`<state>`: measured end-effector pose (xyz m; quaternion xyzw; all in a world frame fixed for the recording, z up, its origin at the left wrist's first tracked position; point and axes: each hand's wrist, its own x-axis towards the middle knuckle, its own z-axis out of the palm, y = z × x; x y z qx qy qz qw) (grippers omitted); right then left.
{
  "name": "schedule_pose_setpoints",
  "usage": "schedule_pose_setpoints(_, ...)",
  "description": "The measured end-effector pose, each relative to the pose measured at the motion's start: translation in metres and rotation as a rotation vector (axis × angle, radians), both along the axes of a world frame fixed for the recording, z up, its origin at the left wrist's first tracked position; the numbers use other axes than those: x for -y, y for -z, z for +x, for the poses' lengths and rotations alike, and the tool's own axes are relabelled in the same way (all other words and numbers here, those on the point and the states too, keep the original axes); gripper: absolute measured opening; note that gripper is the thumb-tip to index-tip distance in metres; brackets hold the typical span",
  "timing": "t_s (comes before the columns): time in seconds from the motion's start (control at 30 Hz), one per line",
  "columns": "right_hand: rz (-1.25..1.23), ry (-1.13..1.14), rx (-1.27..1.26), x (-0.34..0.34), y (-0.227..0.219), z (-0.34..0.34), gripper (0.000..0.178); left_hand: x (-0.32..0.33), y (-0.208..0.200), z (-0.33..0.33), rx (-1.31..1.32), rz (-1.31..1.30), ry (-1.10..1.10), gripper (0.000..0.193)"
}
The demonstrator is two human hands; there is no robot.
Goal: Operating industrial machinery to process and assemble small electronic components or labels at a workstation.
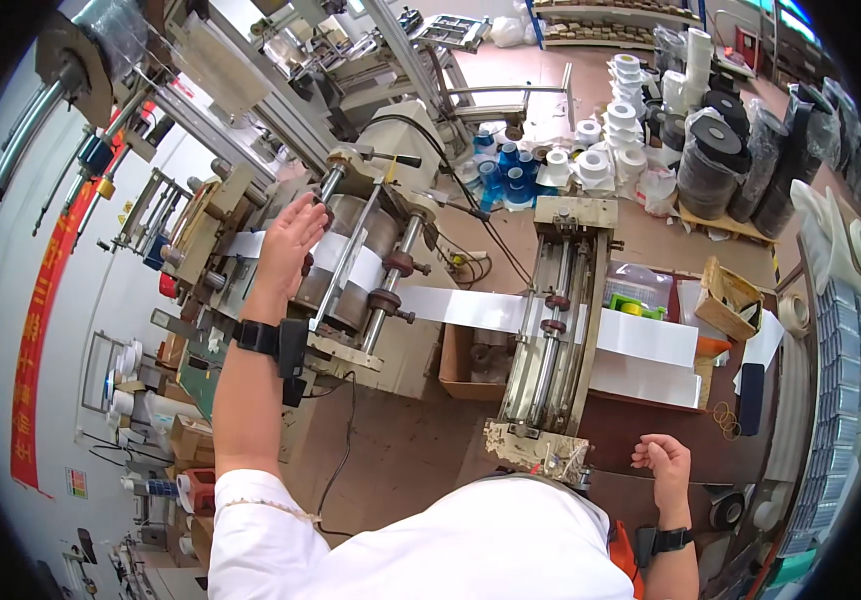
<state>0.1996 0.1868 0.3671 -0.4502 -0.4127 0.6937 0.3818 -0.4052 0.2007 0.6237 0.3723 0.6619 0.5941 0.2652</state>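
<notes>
My left hand (294, 243) reaches over the roller machine (356, 215), fingers stretched out and close together, beside the large metal cylinder. It appears to hold nothing; whether it touches the machine I cannot tell. A white paper strip (461, 306) runs from under the rollers across to a second roller stand (551, 340) on the right. Beyond that stand, white strip lengths (646, 338) lie on a table. Low on the right, my right hand (663, 460) is loosely curled with fingers partly apart, apparently holding nothing, near the front end of the stand.
A cardboard box (471, 365) sits below the strip. An open wooden box (731, 298) and a dark blue case (751, 398) rest on the right table. Stacked white rolls (626, 110), blue rolls (516, 175) and black rolls (719, 150) stand behind. A cable (351, 440) hangs near my left arm.
</notes>
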Motion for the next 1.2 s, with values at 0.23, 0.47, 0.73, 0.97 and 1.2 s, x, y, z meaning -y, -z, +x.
schedule_pose_setpoints(0.23, 0.000, -0.003, -0.021, 0.000, -0.001, -0.003, 0.020, 0.000, -0.011, 0.000, 0.021, -0.045, -0.020, 0.046)
schedule_pose_setpoints(0.47, 0.016, -0.012, -0.039, -0.003, 0.003, -0.005, 0.020, -0.005, -0.028, 0.007, 0.001, 0.030, -0.055, 0.046)
schedule_pose_setpoints(0.73, -0.004, 0.008, -0.054, -0.002, 0.013, -0.002, 0.018, -0.005, -0.034, 0.000, -0.042, 0.012, -0.083, 0.041)
schedule_pose_setpoints(0.97, -0.005, -0.018, -0.011, -0.003, -0.014, -0.002, 0.023, -0.005, -0.053, 0.001, -0.072, 0.086, -0.097, 0.044)
schedule_pose_setpoints(1.2, 0.011, -0.068, -0.008, -0.006, -0.019, -0.005, 0.026, -0.006, -0.064, 0.006, -0.121, 0.035, -0.092, 0.047)
